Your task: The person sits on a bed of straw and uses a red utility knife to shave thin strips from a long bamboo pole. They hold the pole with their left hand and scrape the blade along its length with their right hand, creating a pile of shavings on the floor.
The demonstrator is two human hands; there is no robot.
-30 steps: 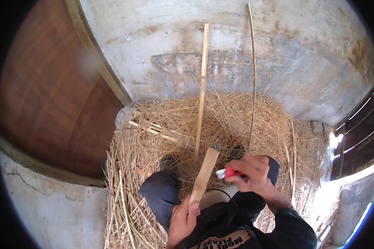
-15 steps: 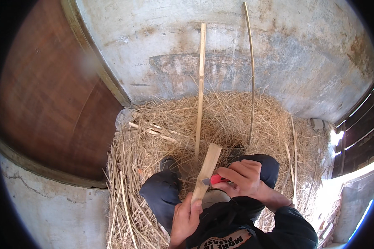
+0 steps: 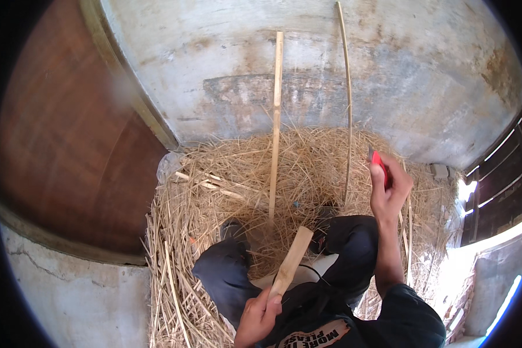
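Note:
My left hand (image 3: 258, 316) grips the lower end of a short flat wooden strip (image 3: 293, 258), which angles up and to the right between my knees. My right hand (image 3: 390, 184) is raised out to the right and holds a red-handled cutter (image 3: 379, 163) with its tip pointing up. I sit on a heap of dry straw (image 3: 226, 191), with my dark trouser knees (image 3: 226, 272) bent in front of me.
A long flat wooden slat (image 3: 277, 116) and a thin curved cane (image 3: 347, 98) lean against the stained concrete wall (image 3: 423, 75) behind the straw. A brown wooden door (image 3: 69, 139) stands at the left. A low concrete ledge (image 3: 69, 296) runs at the lower left.
My right hand with the red cutter has swung from the top of the wooden strip up and out to the right. My left hand keeps hold of the strip.

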